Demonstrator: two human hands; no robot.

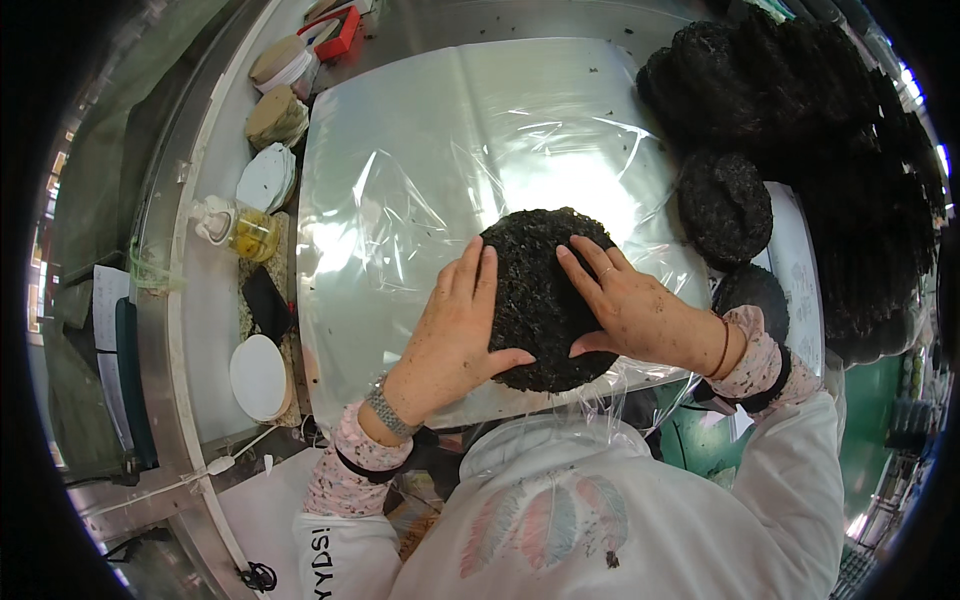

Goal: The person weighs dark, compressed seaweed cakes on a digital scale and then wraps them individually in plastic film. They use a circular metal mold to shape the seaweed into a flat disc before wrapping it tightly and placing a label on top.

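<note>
A round, dark disc that looks like dried seaweed (540,310) lies on a stack of clear plastic film (400,130) in front of me. My left hand (450,335) rests along the disc's left edge, its fingers stretched out and its thumb on the near edge. On the right part of the disc lies my right hand (635,310), fingers spread over the top and thumb near the lower edge. Both hands touch the disc without wrapping round it. The disc's underside is hidden. Wrinkled film reaches past the stack's near edge, toward my body.
Large piles of similar dark discs (790,110) stand at the right, with a loose dark disc (725,205) beside the film. Along the left edge are round white paper pieces (262,377), a bottle of yellow liquid (250,232) and a red box (338,35) farther back.
</note>
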